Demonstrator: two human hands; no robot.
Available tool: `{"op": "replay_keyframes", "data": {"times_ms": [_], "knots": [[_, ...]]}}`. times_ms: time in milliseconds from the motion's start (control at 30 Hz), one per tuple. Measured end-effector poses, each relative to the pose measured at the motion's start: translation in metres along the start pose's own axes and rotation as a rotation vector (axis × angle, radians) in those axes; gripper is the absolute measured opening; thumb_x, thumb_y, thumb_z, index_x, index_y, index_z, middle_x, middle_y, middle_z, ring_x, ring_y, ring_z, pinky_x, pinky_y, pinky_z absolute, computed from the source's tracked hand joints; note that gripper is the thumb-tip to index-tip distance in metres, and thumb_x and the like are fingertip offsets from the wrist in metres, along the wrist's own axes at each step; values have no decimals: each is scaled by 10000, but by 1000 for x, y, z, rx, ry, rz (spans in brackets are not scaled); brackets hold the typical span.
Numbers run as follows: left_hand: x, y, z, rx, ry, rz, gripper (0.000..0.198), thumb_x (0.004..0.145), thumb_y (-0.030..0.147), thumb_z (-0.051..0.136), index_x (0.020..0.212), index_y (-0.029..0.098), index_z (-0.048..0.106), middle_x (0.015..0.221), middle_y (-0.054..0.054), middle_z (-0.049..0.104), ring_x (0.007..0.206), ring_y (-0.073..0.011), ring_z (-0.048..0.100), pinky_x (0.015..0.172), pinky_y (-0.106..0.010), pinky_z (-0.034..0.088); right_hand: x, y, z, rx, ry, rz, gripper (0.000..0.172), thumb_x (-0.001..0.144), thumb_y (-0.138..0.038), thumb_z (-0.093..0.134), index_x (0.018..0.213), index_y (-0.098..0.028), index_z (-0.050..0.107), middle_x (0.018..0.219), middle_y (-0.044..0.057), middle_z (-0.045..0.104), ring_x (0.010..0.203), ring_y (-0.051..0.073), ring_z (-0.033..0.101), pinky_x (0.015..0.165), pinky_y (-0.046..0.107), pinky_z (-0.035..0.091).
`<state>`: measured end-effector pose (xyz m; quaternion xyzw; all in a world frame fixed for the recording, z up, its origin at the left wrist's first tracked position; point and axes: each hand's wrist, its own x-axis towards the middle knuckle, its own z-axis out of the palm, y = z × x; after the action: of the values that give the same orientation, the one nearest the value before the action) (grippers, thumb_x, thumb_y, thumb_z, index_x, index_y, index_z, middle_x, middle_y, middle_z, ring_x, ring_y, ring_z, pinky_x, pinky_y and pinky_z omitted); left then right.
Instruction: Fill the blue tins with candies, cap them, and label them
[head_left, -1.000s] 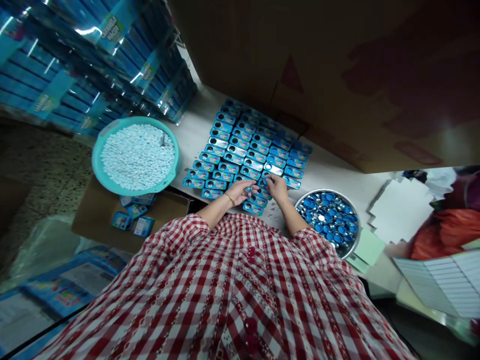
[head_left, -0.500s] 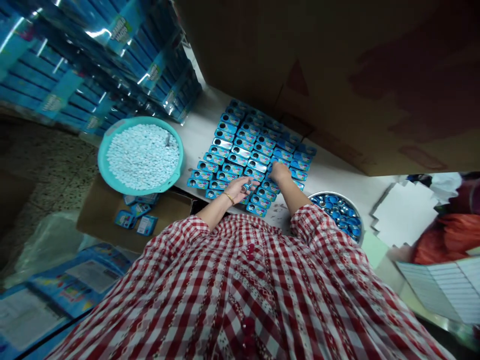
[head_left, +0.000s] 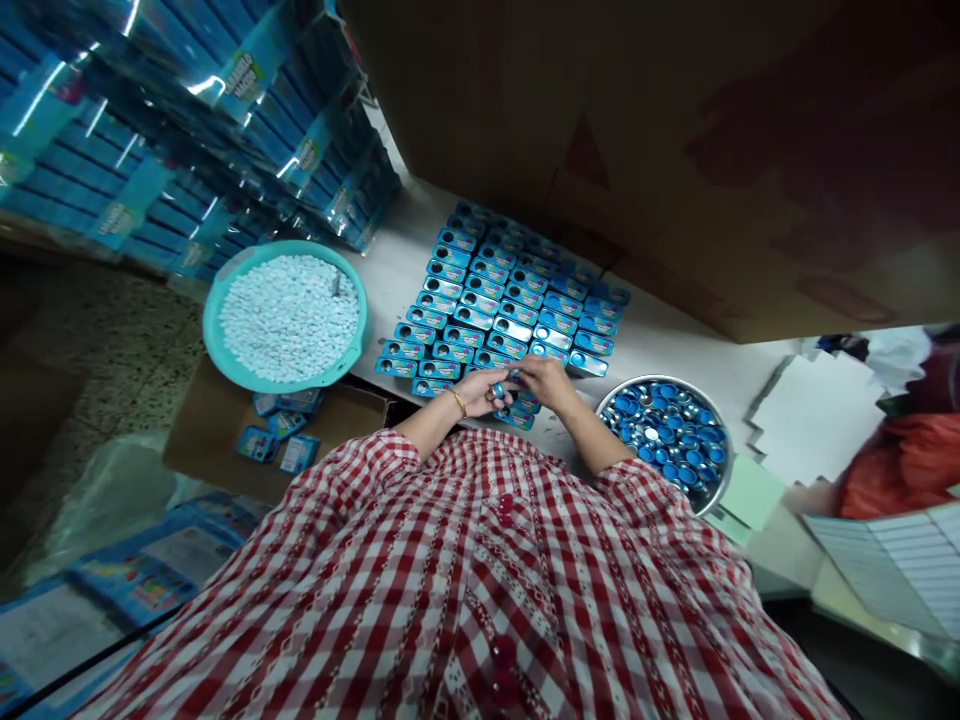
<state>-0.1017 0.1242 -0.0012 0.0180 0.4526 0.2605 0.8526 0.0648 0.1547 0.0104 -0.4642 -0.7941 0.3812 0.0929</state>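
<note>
My left hand point(head_left: 478, 392) is half closed, palm up, around a few small round blue-and-silver lids point(head_left: 498, 391). Its wrist wears a gold bangle point(head_left: 458, 402). Against its fingers, my right hand point(head_left: 546, 381) pinches at what looks like another such lid, mostly hidden by the fingertips. Both hands are over the near edge of a block of small blue rectangular tins point(head_left: 480, 287) set in rows. Many tins toward the left show a dark round hole; several on the right have a blue round piece there. A steel bowl point(head_left: 729, 450) of loose blue lids stands to my right.
A turquoise basin point(head_left: 212, 330) full of small white pellets is at the left. Below it is a cardboard box point(head_left: 202, 440) with several blue packs. Wrapped blue stacks point(head_left: 300, 140) stand at the back left. A large brown carton point(head_left: 525, 110) borders the table's far side.
My right hand has drawn back from the tins toward my left hand and now meets its fingers. The view has shifted slightly, showing more of the steel bowl.
</note>
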Motion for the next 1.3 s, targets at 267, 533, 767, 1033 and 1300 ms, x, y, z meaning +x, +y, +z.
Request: {"op": "replay_keyframes", "data": {"times_ms": [267, 533, 767, 1033, 1300], "knots": [[-8, 11, -15, -196, 45, 177, 153, 779, 87, 493, 807, 85, 643, 773, -109, 669, 676, -130, 615, 546, -206, 449, 25, 18, -7, -335, -12, 560, 269, 781, -232, 580, 1038, -159, 610, 974, 141, 664, 930, 260, 614, 758, 329, 449], [-16, 14, -8, -228, -44, 271, 307, 702, -36, 448, 931, 65, 625, 845, -113, 664, 910, -164, 644, 894, -312, 487, 55, 17, -4, -441, -199, 655, 490, 718, -263, 673, 1170, -124, 545, 1138, 215, 599, 1049, 309, 586, 817, 379, 465], [-2, 7, -8, -189, 78, 327, 85, 778, 22, 568, 821, 88, 601, 777, -73, 657, 829, -136, 650, 865, -294, 498, 27, 2, -4, -275, -25, 424, 284, 809, -289, 585, 1082, -210, 583, 954, 84, 647, 914, 221, 607, 783, 321, 453], [5, -8, -2, -88, 159, 318, 115, 733, 78, 673, 765, 111, 568, 661, 1, 617, 591, -64, 587, 645, -206, 508, 3, -21, 20, 108, 118, 119, 200, 769, -299, 635, 930, -186, 669, 867, 51, 636, 763, 167, 575, 732, 287, 457], [0, -8, -15, -20, 258, 291, 162, 718, 26, 648, 829, 113, 568, 673, -26, 612, 653, -118, 640, 551, -189, 493, -10, 8, 13, 154, 129, 417, 242, 832, -202, 480, 964, -193, 683, 943, 34, 672, 732, 153, 628, 728, 278, 487]]}}
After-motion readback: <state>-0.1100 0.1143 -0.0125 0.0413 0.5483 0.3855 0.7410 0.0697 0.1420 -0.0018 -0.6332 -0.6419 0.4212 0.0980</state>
